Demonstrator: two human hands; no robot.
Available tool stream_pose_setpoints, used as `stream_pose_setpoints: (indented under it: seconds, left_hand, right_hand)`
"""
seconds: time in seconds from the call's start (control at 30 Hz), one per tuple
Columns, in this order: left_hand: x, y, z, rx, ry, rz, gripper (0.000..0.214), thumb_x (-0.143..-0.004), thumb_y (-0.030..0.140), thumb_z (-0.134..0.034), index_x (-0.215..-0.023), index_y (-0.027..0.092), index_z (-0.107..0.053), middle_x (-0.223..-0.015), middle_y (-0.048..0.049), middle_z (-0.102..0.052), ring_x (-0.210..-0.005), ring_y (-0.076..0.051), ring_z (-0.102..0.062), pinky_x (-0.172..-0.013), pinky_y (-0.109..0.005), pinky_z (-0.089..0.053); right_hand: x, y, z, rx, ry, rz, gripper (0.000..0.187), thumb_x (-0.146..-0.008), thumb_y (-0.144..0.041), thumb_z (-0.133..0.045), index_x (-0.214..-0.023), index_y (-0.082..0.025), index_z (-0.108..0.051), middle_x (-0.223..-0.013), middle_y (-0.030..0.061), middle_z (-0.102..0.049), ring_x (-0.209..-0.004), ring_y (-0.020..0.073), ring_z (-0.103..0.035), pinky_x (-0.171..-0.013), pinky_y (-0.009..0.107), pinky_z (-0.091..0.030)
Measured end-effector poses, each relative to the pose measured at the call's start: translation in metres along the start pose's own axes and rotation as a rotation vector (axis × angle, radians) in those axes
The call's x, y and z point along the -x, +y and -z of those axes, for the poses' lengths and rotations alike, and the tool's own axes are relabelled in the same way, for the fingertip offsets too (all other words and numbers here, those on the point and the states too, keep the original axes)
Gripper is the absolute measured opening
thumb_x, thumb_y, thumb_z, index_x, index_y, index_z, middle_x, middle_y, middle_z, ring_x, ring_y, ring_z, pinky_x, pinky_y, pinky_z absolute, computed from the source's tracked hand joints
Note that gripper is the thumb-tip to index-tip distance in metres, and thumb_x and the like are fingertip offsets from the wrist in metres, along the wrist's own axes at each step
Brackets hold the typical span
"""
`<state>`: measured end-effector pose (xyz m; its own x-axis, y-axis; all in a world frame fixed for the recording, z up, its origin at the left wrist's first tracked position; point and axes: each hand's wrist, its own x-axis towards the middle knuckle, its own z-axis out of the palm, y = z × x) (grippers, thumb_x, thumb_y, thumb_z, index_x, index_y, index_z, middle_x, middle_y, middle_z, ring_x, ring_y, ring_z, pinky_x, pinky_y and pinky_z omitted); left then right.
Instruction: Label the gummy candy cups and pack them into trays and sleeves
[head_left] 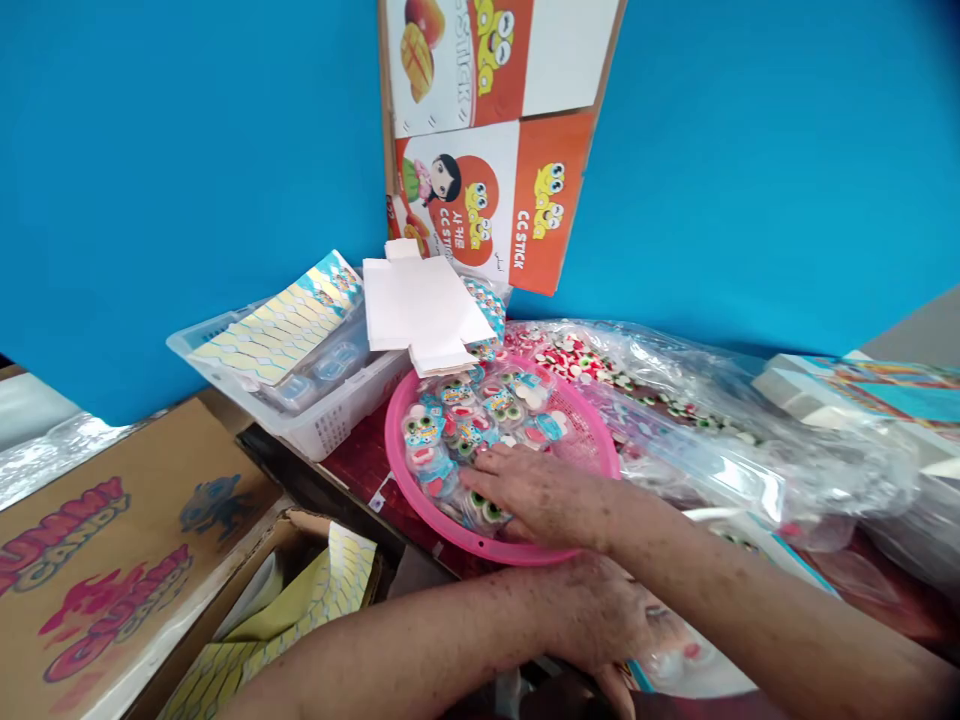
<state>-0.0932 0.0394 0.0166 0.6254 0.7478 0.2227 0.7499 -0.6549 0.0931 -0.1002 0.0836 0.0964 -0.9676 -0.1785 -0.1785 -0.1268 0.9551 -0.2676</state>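
Note:
My right hand reaches into a round pink plastic basket. Its fingers are stretched out and rest on the small clear candy packs, which have blue labels and red, white and green gummies inside. Below the basket's near rim, my left hand passes under my right forearm. It is closed on the near left side of an open white box with blue edges. Several candy packs lie in that box. My right forearm covers much of the box, and part of my left hand's grip is hidden.
A white plastic crate holds packs and a yellow printed sheet. Beside it lies an unfolded white carton. Clear bags of loose gummies are behind the basket. A brown carton stands at left, and orange-white cardboard at the back.

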Motion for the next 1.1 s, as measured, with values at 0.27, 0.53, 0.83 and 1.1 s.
stream_pose_setpoints:
  seconds: [0.27, 0.53, 0.83, 1.1]
  left_hand:
    - [-0.001, 0.005, -0.003, 0.005, 0.083, 0.035, 0.074, -0.072, 0.073, -0.038, -0.104, 0.009, -0.057, -0.094, -0.0119, -0.061, -0.090, -0.027, -0.053, -0.092, -0.044, -0.032]
    - [-0.005, 0.015, -0.002, 0.140, 0.201, 0.157, 0.029, -0.084, 0.030, -0.043, -0.105, 0.015, -0.054, -0.100, -0.0073, -0.060, -0.101, -0.022, -0.049, -0.099, -0.041, -0.030]
    - [-0.008, 0.021, -0.001, 0.095, 0.179, 0.267, 0.056, -0.075, 0.027, -0.050, -0.127, 0.008, -0.038, -0.129, -0.0190, -0.041, -0.117, -0.030, -0.040, -0.100, -0.045, -0.033]
    - [-0.011, 0.025, 0.005, 0.088, 0.096, 0.266, 0.050, -0.077, 0.028, -0.048, -0.123, 0.009, -0.044, -0.117, -0.0151, -0.053, -0.111, -0.028, -0.045, -0.100, -0.045, -0.032]
  right_hand:
    - [0.093, 0.026, 0.042, -0.177, 0.341, -0.452, 0.055, -0.073, -0.025, -0.057, -0.127, -0.022, -0.045, -0.108, 0.0041, -0.060, -0.094, 0.0195, -0.055, -0.082, 0.028, -0.042]
    - [0.159, 0.044, -0.052, -0.271, 0.173, -0.957, 0.032, -0.074, -0.025, -0.054, -0.102, -0.012, -0.057, -0.093, 0.0105, -0.063, -0.085, 0.0223, -0.057, -0.077, 0.033, -0.042]
    - [0.195, 0.050, -0.068, -0.596, 0.306, -0.744, 0.058, -0.077, -0.035, -0.053, -0.130, -0.013, -0.041, -0.117, 0.0111, -0.057, -0.105, 0.0236, -0.053, -0.090, 0.038, -0.041]
    - [0.182, 0.024, -0.076, -0.164, 0.346, -0.892, 0.048, -0.069, -0.015, -0.051, -0.117, -0.006, -0.050, -0.100, 0.0178, -0.063, -0.097, 0.0277, -0.057, -0.083, 0.037, -0.042]
